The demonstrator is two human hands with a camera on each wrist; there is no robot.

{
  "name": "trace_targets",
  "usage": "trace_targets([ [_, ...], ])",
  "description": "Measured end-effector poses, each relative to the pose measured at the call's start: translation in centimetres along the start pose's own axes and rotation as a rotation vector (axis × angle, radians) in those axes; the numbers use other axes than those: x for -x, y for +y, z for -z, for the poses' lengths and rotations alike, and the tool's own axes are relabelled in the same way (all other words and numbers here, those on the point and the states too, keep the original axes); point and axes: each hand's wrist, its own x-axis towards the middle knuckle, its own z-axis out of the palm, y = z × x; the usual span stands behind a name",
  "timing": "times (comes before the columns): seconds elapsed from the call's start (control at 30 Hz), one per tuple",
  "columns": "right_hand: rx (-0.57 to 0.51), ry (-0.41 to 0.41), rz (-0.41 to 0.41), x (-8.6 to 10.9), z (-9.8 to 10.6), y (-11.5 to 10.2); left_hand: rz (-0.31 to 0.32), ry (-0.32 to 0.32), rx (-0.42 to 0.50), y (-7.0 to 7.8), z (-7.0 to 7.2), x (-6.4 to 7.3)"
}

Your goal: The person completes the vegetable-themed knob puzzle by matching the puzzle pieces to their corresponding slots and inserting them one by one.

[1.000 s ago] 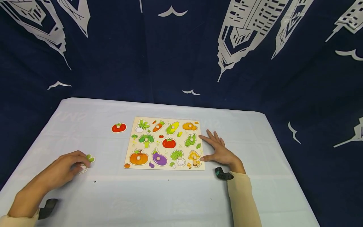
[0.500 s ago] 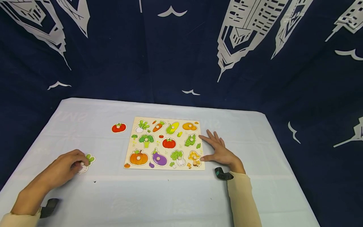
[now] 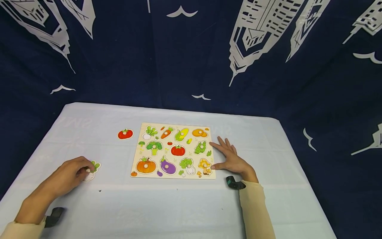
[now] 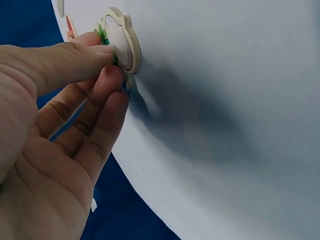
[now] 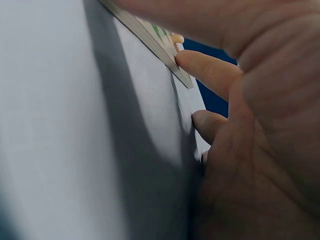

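Near the left of the table in the head view, my left hand (image 3: 68, 174) pinches a radish puzzle piece (image 3: 96, 166) between thumb and fingers. The piece is white with green leaves, and the fingers cover part of it. In the left wrist view, the radish piece (image 4: 121, 46) stands on edge to the camera with a shadow beside it. My right hand (image 3: 234, 161) lies at the right edge of the wooden vegetable puzzle board (image 3: 173, 174), fingers spread, its thumb and index finger touching that edge. Its other fingers are off the board.
A loose tomato piece (image 3: 125, 134) lies left of the board. Knobbed vegetable pieces such as an eggplant (image 3: 168, 167) sit in the board; its tomato and radish pictures show no knob. The white table (image 3: 167, 209) ends at a dark blue patterned cloth (image 3: 167, 66).
My left hand and the radish piece have shifted slightly right and away from me. My right hand, the board and the loose tomato piece have stayed put.
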Motion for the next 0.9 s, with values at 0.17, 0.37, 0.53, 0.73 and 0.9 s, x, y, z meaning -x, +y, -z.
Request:
trace_targets([
  [0.17,-0.003,0.0,-0.001,0.0,-0.1,0.0,0.017,-0.021,0.007,0.0,0.1,-0.1],
  [0.37,-0.011,-0.003,-0.001,0.0,0.0,0.0,0.013,-0.016,-0.007,0.6,0.2,-0.5],
  [0.53,-0.008,-0.003,0.0,-0.1,0.1,0.1,-0.026,0.006,0.008,1.8,0.4,-1.4],
  [0.73,-0.011,-0.008,0.003,0.0,0.0,0.0,-0.038,-0.034,0.027,4.3,0.6,-3.1],
  [0.9,-0.014,-0.005,0.006,0.0,0.1,-0.1,-0.059,-0.062,0.015,6.3,0.4,-4.6],
])
